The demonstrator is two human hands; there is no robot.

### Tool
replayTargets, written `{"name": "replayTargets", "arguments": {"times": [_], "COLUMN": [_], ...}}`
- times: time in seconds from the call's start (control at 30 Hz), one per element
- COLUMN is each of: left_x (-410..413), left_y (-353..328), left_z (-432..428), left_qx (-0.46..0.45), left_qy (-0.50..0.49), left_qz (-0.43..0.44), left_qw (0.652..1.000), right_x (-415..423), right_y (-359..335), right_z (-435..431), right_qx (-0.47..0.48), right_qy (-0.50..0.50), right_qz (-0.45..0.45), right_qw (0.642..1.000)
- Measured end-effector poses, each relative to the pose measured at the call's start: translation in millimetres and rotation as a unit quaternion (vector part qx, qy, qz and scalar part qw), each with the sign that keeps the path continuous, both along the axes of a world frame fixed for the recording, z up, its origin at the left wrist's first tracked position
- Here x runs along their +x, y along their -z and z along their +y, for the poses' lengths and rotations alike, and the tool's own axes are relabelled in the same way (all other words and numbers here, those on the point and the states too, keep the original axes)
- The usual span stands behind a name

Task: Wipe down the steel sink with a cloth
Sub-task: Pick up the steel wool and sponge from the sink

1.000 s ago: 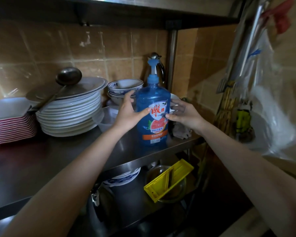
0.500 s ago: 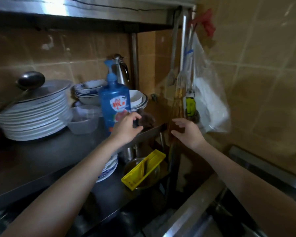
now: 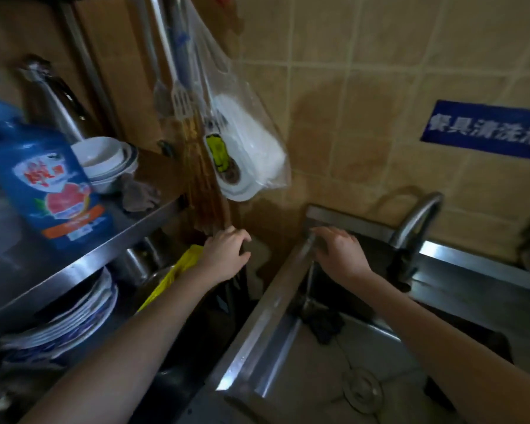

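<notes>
Nearest to me on the feed is the steel sink (image 3: pixel 257 328), low and right of centre. Its basin is bare metal with a round drain (image 3: pixel 361 390) in the floor. In the basin's far left corner lies a dark crumpled cloth (image 3: pixel 325 325), apart from both hands. Above that corner I have the right hand (image 3: pixel 338 252), palm down. Its grip is relaxed, with fingers bent and closing on nothing, and I cannot tell whether the fingertips touch the rim. The left hand (image 3: pixel 227 255) hangs over the dark gap between sink and rack, its grip loosely curled and empty. Just beside it a yellow plastic piece (image 3: pixel 178 270) leans on the rack's lower shelf, where a stack of plates (image 3: pixel 74 316) sits further left. On the steel shelf (image 3: pixel 120 240) above stands a blue soap bottle (image 3: pixel 49 185). Behind it are nested white bowls (image 3: pixel 104 160), with a grey rag (image 3: pixel 140 194) beside them and a steel flask (image 3: pixel 52 99) at the back. The curved tap (image 3: pixel 416 221) rises from the sink's back edge on the right. Utensils (image 3: pixel 178 96) hang from the rack post, next to a clear bag (image 3: pixel 242 139) holding white things I cannot identify. Behind everything is a tan tiled wall (image 3: pixel 380 71) carrying a blue sign (image 3: pixel 484 130).
</notes>
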State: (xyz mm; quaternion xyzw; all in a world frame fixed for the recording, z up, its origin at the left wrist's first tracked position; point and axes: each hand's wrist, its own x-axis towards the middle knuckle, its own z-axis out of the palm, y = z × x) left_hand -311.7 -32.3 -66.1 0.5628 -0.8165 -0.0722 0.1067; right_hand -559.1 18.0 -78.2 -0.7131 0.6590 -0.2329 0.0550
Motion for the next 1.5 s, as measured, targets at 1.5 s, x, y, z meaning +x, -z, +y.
{"name": "replayTargets", "arguments": {"times": [1.5], "left_x": [-241.5], "left_y": [400.3], "left_z": [-40.8], "left_qx": [0.216], "left_qy": [0.14], "left_qz": [-0.167], "left_qw": [0.952], "right_x": [-179.8], "right_y": [373.6], "right_z": [73.2], "right_qx": [0.363], "right_qy": [0.239], "right_qz": [-0.154], "right_qw": [0.887]}}
